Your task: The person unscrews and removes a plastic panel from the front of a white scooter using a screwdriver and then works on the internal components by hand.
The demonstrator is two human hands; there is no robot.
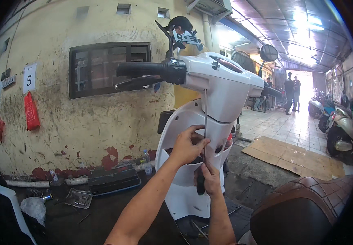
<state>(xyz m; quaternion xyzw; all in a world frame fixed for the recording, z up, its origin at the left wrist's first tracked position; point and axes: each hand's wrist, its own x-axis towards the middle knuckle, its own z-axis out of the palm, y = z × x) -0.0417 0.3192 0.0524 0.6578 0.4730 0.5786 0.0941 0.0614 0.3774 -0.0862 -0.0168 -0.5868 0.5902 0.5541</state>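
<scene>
A white scooter front [227, 98] with handlebar cover, black grip and inner panel stands before me. A long metal screwdriver [205, 106] runs upright, its tip under the handlebar cover near the left side. My left hand [190, 145] has its fingers closed around the screwdriver's shaft, in front of the inner panel [176, 188]. Below it, my right hand [209, 179] grips the black handle of the screwdriver.
A person [178, 96] in yellow stands behind the scooter. A brown seat [299, 204] is at lower right. A black toolbox [113, 181] and metal tray [78, 198] lie at left along the wall. Cardboard [291, 157], parked scooters [340, 126] and distant people [289, 94] are at right.
</scene>
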